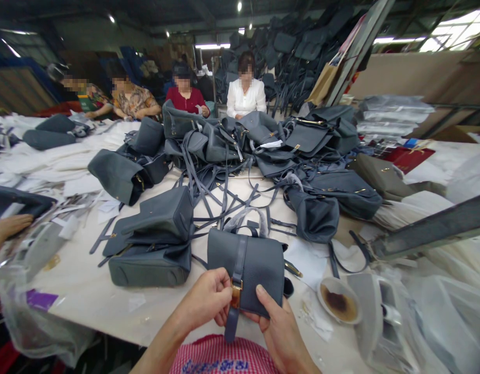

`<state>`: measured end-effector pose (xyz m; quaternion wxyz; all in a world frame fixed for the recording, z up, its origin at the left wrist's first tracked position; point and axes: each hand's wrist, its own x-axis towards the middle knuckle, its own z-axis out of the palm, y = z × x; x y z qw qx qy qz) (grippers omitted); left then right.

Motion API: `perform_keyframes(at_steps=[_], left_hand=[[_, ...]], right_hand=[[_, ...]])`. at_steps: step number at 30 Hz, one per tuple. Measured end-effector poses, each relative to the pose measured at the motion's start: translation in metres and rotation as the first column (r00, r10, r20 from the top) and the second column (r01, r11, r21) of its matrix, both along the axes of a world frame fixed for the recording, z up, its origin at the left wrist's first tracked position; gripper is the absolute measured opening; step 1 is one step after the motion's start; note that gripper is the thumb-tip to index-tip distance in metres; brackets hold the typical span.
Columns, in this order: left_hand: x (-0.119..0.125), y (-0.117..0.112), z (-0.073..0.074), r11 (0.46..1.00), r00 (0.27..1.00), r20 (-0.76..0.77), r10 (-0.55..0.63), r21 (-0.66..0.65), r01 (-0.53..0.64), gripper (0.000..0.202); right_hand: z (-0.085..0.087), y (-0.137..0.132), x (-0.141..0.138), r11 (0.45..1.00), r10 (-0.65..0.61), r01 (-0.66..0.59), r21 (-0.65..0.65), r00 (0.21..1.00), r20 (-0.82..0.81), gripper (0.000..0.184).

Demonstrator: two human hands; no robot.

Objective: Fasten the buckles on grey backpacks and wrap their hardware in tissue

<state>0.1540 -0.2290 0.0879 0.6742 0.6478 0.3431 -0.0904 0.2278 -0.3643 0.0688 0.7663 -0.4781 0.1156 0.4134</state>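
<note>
The bag [259,265] is facing the person at the near edge of the desk [88,301], its strap [240,259] running down to the gold buckle [236,296] and its end hanging below. The left hand [212,296] is pinching at the buckle's left side with a narrow grip, thumb against curled fingers; the right hand [277,317] is gripping the bag's lower right part, thumb lying on the front, fingers going underneath.

The likeliest trouble is lying in the left grip: with so little of the buckle being held, it could be slipping free, its metal edge scratching the bag. The right thumb, if pressing too hard, could be marking the front. The bowl [328,286] holding something brown is standing near on the right, so a swing of the bag could be tipping it and causing stains. Loose straps [224,195] are lying behind and could be snagging the handle [263,223].

The left fingertips are hiding part of the buckle, so its fastening is not showing. The right fingers are mostly disappearing under the bag, whose back is facing away. A gold-tipped piece [293,269] is poking out at the right, hard to make out. The left edge is cutting off a co-worker's arm above the hand [20,223].
</note>
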Motion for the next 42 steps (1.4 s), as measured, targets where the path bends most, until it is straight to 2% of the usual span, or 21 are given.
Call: perform_keyframes(at_steps=[6, 13, 20, 23, 26, 28, 30, 34, 37, 42], left_hand=[[-0.002, -0.004, 0.000, 0.999, 0.999, 0.045, 0.017, 0.048, -0.019, 0.028], [-0.002, 0.000, -0.006, 0.996, 0.999, 0.054, -0.004, -0.087, 0.009, 0.028], [-0.002, 0.001, -0.005, 0.996, 0.998, 0.048, -0.027, -0.084, 0.031, 0.031], [-0.002, -0.001, -0.007, 0.999, 0.999, 0.028, -0.034, -0.033, 0.035, 0.024], [-0.003, -0.005, -0.008, 0.996, 1.000, 0.022, 0.002, 0.091, -0.004, 0.017], [-0.004, -0.008, -0.006, 0.984, 1.000, 0.024, 0.018, 0.179, -0.022, 0.014], [-0.004, -0.010, -0.002, 0.977, 1.000, 0.025, 0.017, 0.213, -0.022, 0.013], [-0.003, -0.010, 0.002, 0.982, 0.999, 0.034, 0.037, 0.182, -0.043, 0.023], [-0.002, -0.009, -0.003, 0.992, 0.997, 0.038, 0.069, 0.105, -0.073, 0.025], [-0.004, -0.004, -0.012, 0.999, 0.998, 0.062, 0.030, -0.040, -0.028, 0.024]], right_hand=[[-0.001, -0.001, 0.000, 1.000, 0.019, -0.019, -0.002, 1.000, 0.010, 0.057], [0.001, -0.001, 0.001, 0.999, 0.033, -0.033, -0.007, 0.999, 0.004, 0.062], [0.000, -0.003, 0.000, 0.999, 0.021, -0.020, -0.040, 1.000, 0.020, 0.058], [-0.004, -0.002, -0.001, 0.999, 0.013, -0.012, -0.053, 0.999, 0.029, 0.059], [-0.006, 0.000, -0.001, 0.996, 0.004, 0.000, -0.084, 0.999, 0.044, 0.060], [-0.006, 0.001, -0.002, 0.996, -0.005, 0.009, -0.089, 0.999, 0.044, 0.061], [-0.005, 0.001, -0.002, 0.997, -0.008, 0.011, -0.076, 0.999, 0.036, 0.060], [-0.002, 0.001, -0.002, 0.998, 0.005, -0.003, -0.060, 1.000, 0.028, 0.060], [-0.002, 0.000, -0.002, 0.998, 0.012, -0.010, -0.063, 1.000, 0.020, 0.060], [-0.002, -0.001, -0.002, 0.998, 0.027, -0.027, -0.051, 0.999, 0.017, 0.063]])
